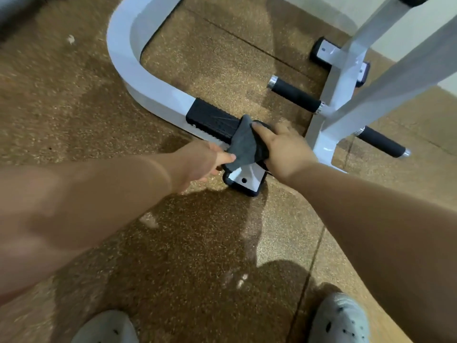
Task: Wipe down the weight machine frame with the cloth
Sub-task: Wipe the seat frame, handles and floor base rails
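— Where is the cloth (243, 142) now?
— Draped over the low bar of the white weight machine frame (128, 70), just at the near end of the black ribbed pad (212, 120), which runs off from it toward ten o'clock.
— And your hands?
— My right hand (284, 149) lies on top of the cloth from three o'clock, thumb laid across the fabric, holding it down against the bar. My left hand (205, 160) comes in from nine o'clock and pinches the cloth's near edge with the thumb; its other fingers are curled underneath.
— What sits below it?
— At six o'clock from the cloth, the bar's white end plate (244, 180) with its black rim, flat on the speckled brown floor (197, 243).
— Anything else close by?
— Two black grips: one (294, 96) at one o'clock, another (380, 142) at three o'clock, both sticking out of the upright post. My pale shoes (338, 318) stand at six o'clock, well apart from the frame
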